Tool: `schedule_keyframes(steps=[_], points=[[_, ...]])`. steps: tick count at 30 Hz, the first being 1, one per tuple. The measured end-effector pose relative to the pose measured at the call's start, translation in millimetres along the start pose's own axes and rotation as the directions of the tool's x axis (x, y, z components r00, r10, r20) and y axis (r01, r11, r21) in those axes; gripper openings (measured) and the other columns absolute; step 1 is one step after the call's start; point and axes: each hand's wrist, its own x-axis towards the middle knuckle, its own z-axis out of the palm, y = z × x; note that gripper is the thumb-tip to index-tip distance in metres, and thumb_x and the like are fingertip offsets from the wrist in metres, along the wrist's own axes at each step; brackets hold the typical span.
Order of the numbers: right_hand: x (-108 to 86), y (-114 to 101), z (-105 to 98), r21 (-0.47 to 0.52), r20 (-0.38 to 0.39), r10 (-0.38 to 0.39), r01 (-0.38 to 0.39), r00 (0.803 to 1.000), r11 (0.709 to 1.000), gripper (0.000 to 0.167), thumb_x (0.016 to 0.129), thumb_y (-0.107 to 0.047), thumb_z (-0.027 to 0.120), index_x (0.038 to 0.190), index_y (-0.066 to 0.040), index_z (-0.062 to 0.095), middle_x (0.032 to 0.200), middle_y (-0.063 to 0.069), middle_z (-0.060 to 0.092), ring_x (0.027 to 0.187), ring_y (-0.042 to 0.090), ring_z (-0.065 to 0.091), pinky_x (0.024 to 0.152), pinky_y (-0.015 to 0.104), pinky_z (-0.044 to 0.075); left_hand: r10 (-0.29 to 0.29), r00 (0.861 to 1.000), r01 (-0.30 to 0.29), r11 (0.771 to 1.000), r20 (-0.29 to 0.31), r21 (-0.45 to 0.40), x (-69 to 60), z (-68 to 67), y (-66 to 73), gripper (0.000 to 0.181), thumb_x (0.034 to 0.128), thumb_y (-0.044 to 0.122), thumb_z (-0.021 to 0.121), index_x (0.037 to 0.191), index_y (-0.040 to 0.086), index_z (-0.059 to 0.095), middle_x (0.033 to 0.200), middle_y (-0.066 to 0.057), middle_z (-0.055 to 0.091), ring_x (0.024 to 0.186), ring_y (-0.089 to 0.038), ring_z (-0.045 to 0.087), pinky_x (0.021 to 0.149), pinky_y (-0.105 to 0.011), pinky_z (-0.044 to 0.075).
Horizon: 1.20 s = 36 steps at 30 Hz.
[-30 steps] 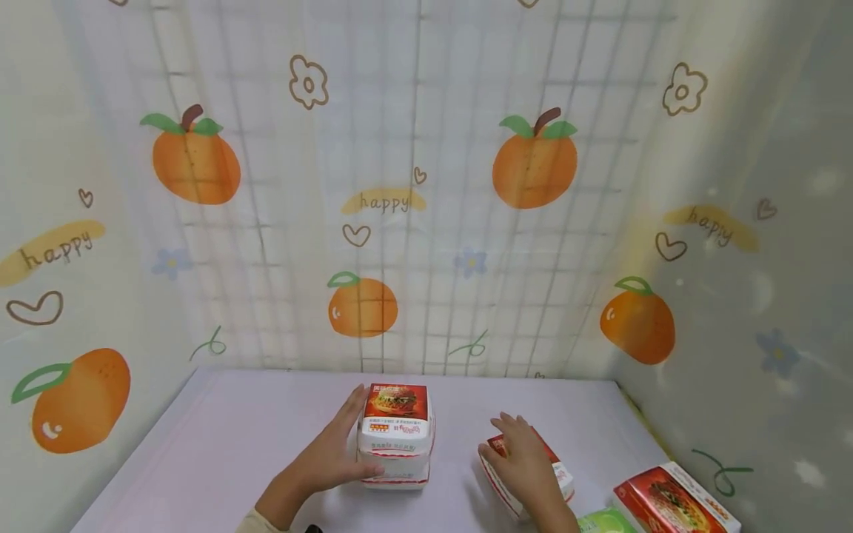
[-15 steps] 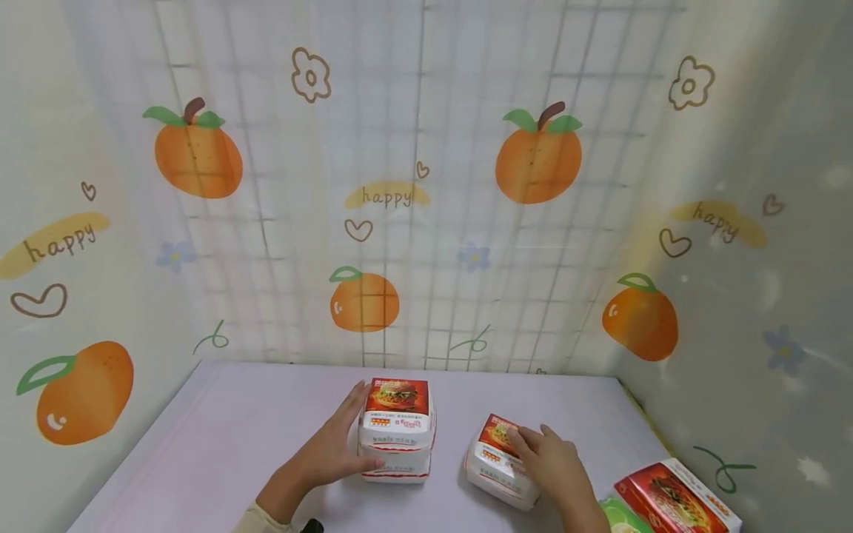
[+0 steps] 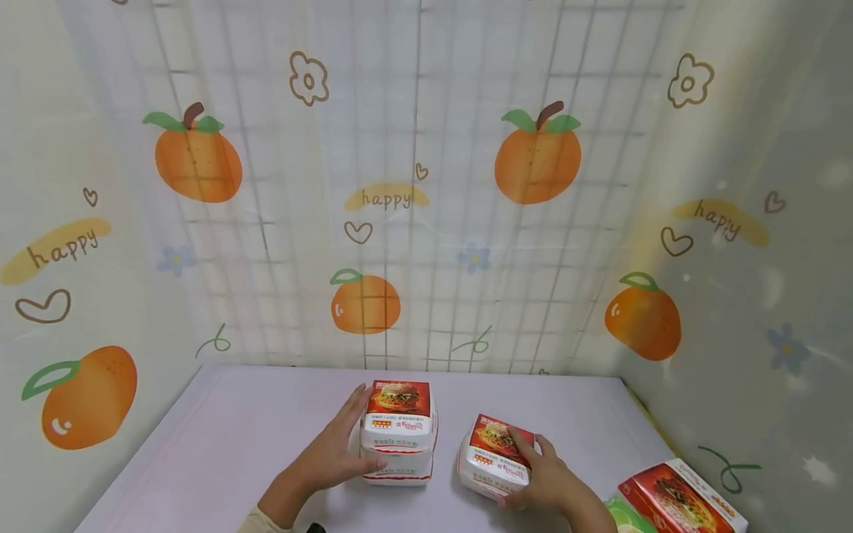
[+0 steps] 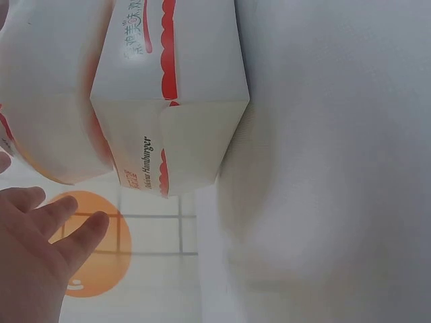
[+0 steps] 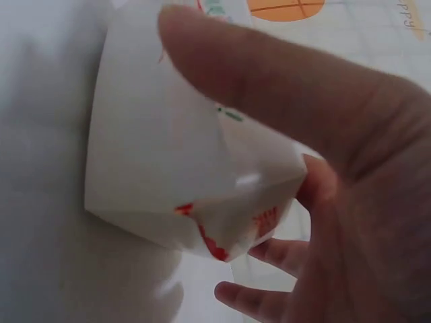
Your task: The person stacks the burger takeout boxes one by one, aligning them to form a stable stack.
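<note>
Two white-and-red hamburger boxes are stacked near the middle of the table, an upper box (image 3: pixel 398 429) on a lower box (image 3: pixel 403 469). My left hand (image 3: pixel 326 460) lies along the stack's left side, its thumb at the front; in the left wrist view its fingers (image 4: pixel 84 239) look straight. To the right of the stack, a third hamburger box (image 3: pixel 492 453) rests on the table, slightly turned. My right hand (image 3: pixel 556 477) grips it from the right, with the thumb (image 5: pixel 249 64) across the near side and the other fingers at its far side, partly hidden.
Another red-and-white box (image 3: pixel 680 496) lies at the table's right front, beside a green packet (image 3: pixel 626 512) cut off by the frame. A gap of bare table (image 3: pixel 446 414) separates the stack from the third box. A printed curtain (image 3: pixel 440 296) stands behind the table.
My right hand has shifted its hold on the third box, which has moved left toward the stack and turned straighter. The left hand and the stack stay about where they were.
</note>
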Motion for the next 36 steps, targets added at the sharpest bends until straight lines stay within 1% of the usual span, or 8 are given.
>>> schedule_keyframes(steps=[4,9,11,13,20,25,30,36], points=[[-1.8,-0.8,-0.1,0.007,0.001,-0.013,0.013,1.000,1.000,0.130,0.045,-0.054,0.092,0.154,-0.017,0.031,0.148,0.032,0.022,0.121,0.056,0.039,0.088,0.073,0.037,0.001,1.000,-0.001,1.000,0.003,0.005,0.0,0.8,-0.6,0.114,0.0714,0.069,0.072,0.158,0.028,0.010,0.161,0.011,0.006,0.146,-0.016,0.011,0.110,-0.056,0.024],[-5.4,-1.7,-1.4,-0.011,-0.030,-0.062,0.062,0.998,0.998,0.116,0.057,-0.049,0.090,0.153,-0.016,0.034,0.146,0.033,0.026,0.117,0.054,0.045,0.089,0.070,0.040,0.002,1.000,-0.002,1.000,0.011,0.003,-0.2,1.8,-0.2,0.113,0.0729,0.069,0.071,0.158,0.026,0.009,0.161,0.012,0.005,0.146,-0.015,0.009,0.111,-0.055,0.023],[-6.0,-2.2,-2.1,-0.011,-0.039,-0.069,0.068,0.997,0.998,0.111,0.060,-0.047,0.088,0.152,-0.015,0.035,0.145,0.034,0.027,0.116,0.052,0.046,0.089,0.069,0.040,0.005,1.000,-0.005,1.000,0.012,0.004,-0.2,2.4,-0.1,0.113,0.0734,0.069,0.070,0.158,0.025,0.010,0.161,0.012,0.005,0.146,-0.015,0.009,0.111,-0.055,0.023],[-5.4,-1.9,-2.4,-0.013,-0.043,-0.063,0.062,0.997,0.998,0.110,0.062,-0.048,0.087,0.152,-0.013,0.035,0.144,0.035,0.028,0.115,0.051,0.047,0.088,0.070,0.040,0.009,1.000,-0.009,1.000,0.012,0.003,-0.2,2.8,0.1,0.112,0.0735,0.069,0.070,0.158,0.025,0.010,0.161,0.012,0.005,0.146,-0.014,0.009,0.111,-0.055,0.023],[-1.1,-3.2,-3.8,-0.004,-0.061,-0.042,0.042,0.997,0.999,0.116,0.059,-0.057,0.085,0.153,-0.012,0.032,0.144,0.033,0.031,0.117,0.050,0.046,0.089,0.071,0.039,0.007,1.000,-0.007,1.000,-0.003,0.015,-0.6,0.4,1.1,0.110,0.0744,0.069,0.069,0.158,0.026,0.011,0.161,0.012,0.006,0.146,-0.016,0.011,0.110,-0.057,0.025],[-4.4,-5.9,-7.7,0.020,-0.091,-0.065,0.067,0.994,0.998,0.121,0.060,-0.059,0.084,0.154,-0.009,0.026,0.142,0.032,0.034,0.117,0.047,0.047,0.091,0.070,0.038,-0.017,1.000,0.017,1.000,0.004,0.012,-2.5,-1.4,3.0,0.109,0.0748,0.069,0.069,0.158,0.028,0.011,0.161,0.009,0.008,0.145,-0.018,0.013,0.108,-0.060,0.026],[-8.6,-4.3,-11.3,0.061,-0.168,-0.119,0.131,0.979,0.990,0.125,0.063,-0.054,0.085,0.154,-0.002,0.017,0.145,0.030,0.031,0.125,0.047,0.041,0.096,0.068,0.035,-0.024,1.000,0.024,1.000,0.008,0.015,-2.3,-0.5,3.9,0.109,0.0746,0.069,0.069,0.157,0.031,0.009,0.162,0.006,0.010,0.145,-0.018,0.013,0.108,-0.060,0.026],[-9.9,-2.9,-14.3,0.163,-0.230,-0.118,0.158,0.966,0.974,0.129,0.064,-0.048,0.086,0.154,0.001,0.006,0.151,0.027,0.023,0.132,0.043,0.032,0.102,0.068,0.029,-0.032,0.999,0.032,0.999,0.014,0.010,-1.3,0.8,5.7,0.110,0.0739,0.071,0.067,0.157,0.033,0.007,0.161,0.008,0.011,0.145,-0.020,0.015,0.108,-0.059,0.027]])
